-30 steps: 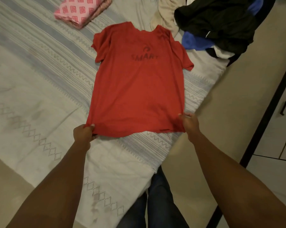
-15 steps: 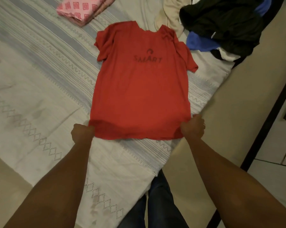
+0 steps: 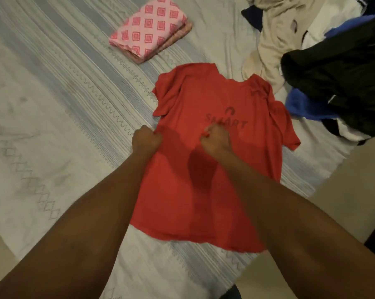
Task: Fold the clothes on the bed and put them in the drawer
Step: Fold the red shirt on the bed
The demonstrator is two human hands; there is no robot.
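Observation:
A red T-shirt (image 3: pixel 188 190) with dark "SMART" lettering lies flat on the bed (image 3: pixel 52 126), collar away from me. My left hand (image 3: pixel 146 140) grips the shirt's left side edge at mid-height, fingers curled. My right hand (image 3: pixel 216 141) pinches the cloth near the middle of the chest, just below the lettering. Both forearms reach over the lower half of the shirt and hide part of it.
A folded pink patterned cloth (image 3: pixel 150 33) sits on the bed beyond the shirt. An unfolded heap of cream (image 3: pixel 275 39), black (image 3: pixel 337 78) and blue (image 3: pixel 303 104) clothes lies at the upper right. The bed edge and beige floor (image 3: pixel 344 201) are to the right.
Both hands left the shirt's bottom hem corners and moved up: the left to the side edge, the right to the chest. The camera has come closer over the bed.

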